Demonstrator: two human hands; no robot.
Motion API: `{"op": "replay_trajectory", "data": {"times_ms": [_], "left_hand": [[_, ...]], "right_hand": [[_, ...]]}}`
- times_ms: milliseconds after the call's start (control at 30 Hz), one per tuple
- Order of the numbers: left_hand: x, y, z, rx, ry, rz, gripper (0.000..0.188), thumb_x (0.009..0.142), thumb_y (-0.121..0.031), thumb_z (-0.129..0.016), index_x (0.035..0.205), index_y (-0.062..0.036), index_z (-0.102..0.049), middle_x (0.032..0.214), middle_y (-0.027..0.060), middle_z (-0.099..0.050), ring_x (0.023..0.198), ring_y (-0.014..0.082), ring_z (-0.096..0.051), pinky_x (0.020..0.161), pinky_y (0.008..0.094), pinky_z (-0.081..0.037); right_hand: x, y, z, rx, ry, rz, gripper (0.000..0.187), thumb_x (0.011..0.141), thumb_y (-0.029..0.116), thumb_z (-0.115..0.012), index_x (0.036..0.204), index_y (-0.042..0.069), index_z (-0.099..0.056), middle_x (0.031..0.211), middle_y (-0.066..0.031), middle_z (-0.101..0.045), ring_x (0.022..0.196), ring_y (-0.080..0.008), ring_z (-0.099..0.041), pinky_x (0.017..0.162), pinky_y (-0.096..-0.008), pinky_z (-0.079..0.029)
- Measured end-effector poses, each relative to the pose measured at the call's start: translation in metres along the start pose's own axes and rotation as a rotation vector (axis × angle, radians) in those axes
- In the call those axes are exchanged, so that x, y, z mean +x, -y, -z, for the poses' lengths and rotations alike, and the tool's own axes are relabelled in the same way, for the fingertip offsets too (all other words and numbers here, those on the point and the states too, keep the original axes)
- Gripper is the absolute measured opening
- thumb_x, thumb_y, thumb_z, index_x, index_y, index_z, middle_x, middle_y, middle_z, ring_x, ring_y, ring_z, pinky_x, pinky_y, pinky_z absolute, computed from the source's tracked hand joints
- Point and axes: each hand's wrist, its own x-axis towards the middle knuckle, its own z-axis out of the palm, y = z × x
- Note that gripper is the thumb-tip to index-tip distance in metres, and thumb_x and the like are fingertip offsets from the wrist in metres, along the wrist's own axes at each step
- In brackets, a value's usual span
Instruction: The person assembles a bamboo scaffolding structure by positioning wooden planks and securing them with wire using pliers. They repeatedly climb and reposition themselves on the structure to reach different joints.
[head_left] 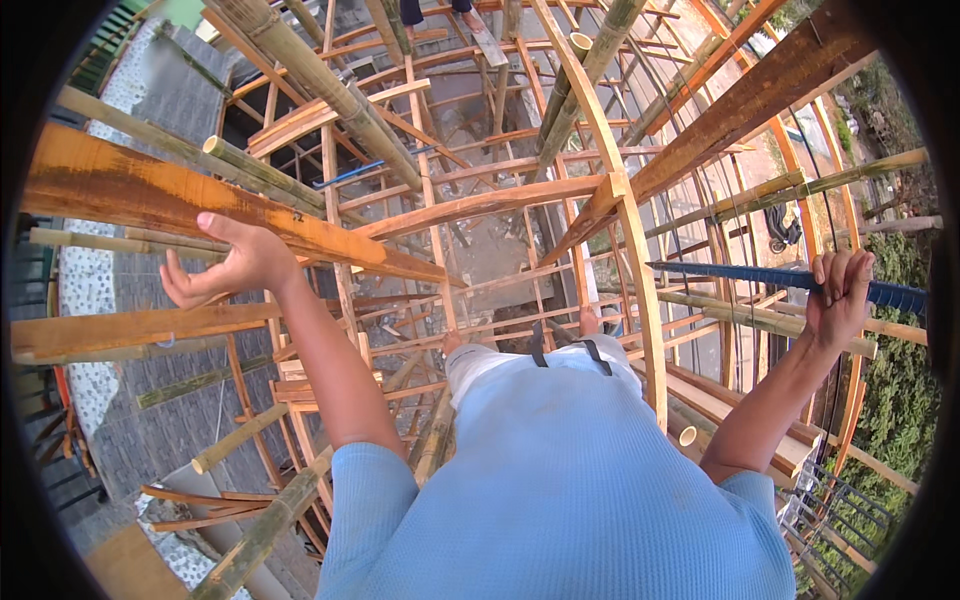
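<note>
Right hand (pixel 840 295) closed round long dark-blue ribbed bar (pixel 745 272). Left hand (pixel 232 262) — spread wide — by lower edge of orange-brown wooden beam (pixel 298 228); contact unclear.

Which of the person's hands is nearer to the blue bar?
Right: the right hand is closed around the blue bar. The left hand is open, well left of it, by the wooden beam.

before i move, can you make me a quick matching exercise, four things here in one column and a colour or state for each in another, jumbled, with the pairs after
1 left hand
2 right hand
3 shirt
4 foliage

A light blue
B open, gripping nothing
C green
D closed around a dark blue bar

Pairs: 1-B, 2-D, 3-A, 4-C
</note>
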Motion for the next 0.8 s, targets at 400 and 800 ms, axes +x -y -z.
{"op": "replay_trajectory", "data": {"times_ms": [400, 800], "left_hand": [[-0.242, -0.243, 0.140, -1.196, 1.969, 0.512, 0.010, 0.099, -0.006, -0.065, 0.106, 0.0004, -0.062, 0.089, 0.0051, -0.062, 0.075, 0.0142, -0.059, 0.063, 0.0278, -0.048], [-0.331, -0.217, 0.133, -0.695, 2.340, 0.447, 0.047, 0.104, -0.023, -0.065, 0.062, -0.0046, -0.053, 0.059, 0.0017, -0.052, 0.056, 0.0098, -0.048, 0.055, 0.0303, -0.039]], "right_hand": [[-0.083, 0.004, -0.094, -0.395, 0.335, -0.016, 0.053, 0.093, 0.051, -0.075, 0.108, 0.000, -0.071, 0.094, -0.0152, -0.070, 0.089, -0.0316, -0.067, 0.082, -0.0441, -0.052], [-0.424, 0.120, 0.544, -0.647, -1.792, -0.474, 0.026, 0.101, 0.022, -0.052, 0.118, 0.008, -0.068, 0.090, -0.0026, -0.070, 0.076, -0.0121, -0.067, 0.065, -0.0298, -0.056]]}}
